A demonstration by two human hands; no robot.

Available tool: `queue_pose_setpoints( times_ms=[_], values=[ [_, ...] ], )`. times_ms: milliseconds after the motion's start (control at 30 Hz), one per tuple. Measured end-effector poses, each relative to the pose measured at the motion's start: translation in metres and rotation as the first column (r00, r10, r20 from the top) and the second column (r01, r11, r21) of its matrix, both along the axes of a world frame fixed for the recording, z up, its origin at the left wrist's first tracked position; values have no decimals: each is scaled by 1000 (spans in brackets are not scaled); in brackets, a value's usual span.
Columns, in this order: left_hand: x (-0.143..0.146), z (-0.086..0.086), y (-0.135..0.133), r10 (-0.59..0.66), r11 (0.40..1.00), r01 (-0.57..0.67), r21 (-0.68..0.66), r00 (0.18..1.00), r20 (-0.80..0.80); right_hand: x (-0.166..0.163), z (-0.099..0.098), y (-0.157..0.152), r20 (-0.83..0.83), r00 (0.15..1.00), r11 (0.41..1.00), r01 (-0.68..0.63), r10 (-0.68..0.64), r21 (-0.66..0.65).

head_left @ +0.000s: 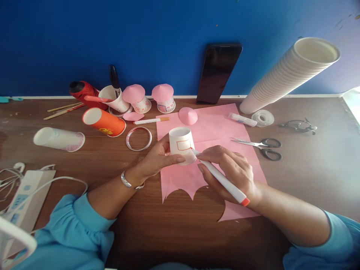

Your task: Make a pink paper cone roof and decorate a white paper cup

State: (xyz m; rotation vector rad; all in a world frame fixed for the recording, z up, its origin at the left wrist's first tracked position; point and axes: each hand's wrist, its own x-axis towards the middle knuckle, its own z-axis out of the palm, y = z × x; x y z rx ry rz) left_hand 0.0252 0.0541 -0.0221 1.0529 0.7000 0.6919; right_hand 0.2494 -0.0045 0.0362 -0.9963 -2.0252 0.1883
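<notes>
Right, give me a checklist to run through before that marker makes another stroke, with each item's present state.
1. White cup held by the left hand: ok, gripped at its side.
2. Marker held by the right hand: ok, tip pointing at the cup.
3. Tip near the drawn outline: ok, by its lower right corner.
4. Outline fully closed: cannot tell, the tip crowds that corner.
5. Cup resting on the pink paper: cannot tell from this angle.
6. Scissors shut: not ok, the blades look slightly parted.
</notes>
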Motion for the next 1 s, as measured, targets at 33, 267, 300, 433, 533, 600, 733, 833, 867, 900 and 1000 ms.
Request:
queue_pose_setpoints(
  times_ms=[33,267,300,433,533,600,733,833,867,900,1000],
  values=[
    [0,0,0,-1,1000,1,-3,1000,1,0,1,-1,-1,1000,1000,2,-1,4],
    [8,7,-1,46,998,-45,41,999,-28,2,-4,-6,16,999,996,-52,51,74],
    [10,9,-1,58,997,-56,52,998,-35,2,-5,-6,23,997,994,-72,70,88],
    [14,11,-2,79,993,-75,90,996,-48,0,-9,-6,56,991,985,-126,120,116],
    [15,9,-3,86,990,-80,117,995,-47,-1,-9,-6,59,989,984,-143,137,109],
    [14,7,-4,86,988,-78,130,995,-53,-2,-10,-6,64,989,986,-142,137,87],
    [14,7,-4,88,989,-78,128,993,-74,-2,-12,-6,55,990,989,-136,133,63],
    [14,8,-4,85,990,-74,117,992,-90,-2,-12,-5,44,990,989,-133,130,67],
    [14,8,-4,83,991,-72,113,992,-93,-2,-12,-5,45,991,989,-132,129,68],
    [14,8,-4,82,991,-71,111,992,-93,-2,-11,-4,47,991,989,-130,127,67],
    [13,8,-4,82,992,-73,106,993,-84,-2,-11,-4,41,992,990,-124,121,69]
  ],
)
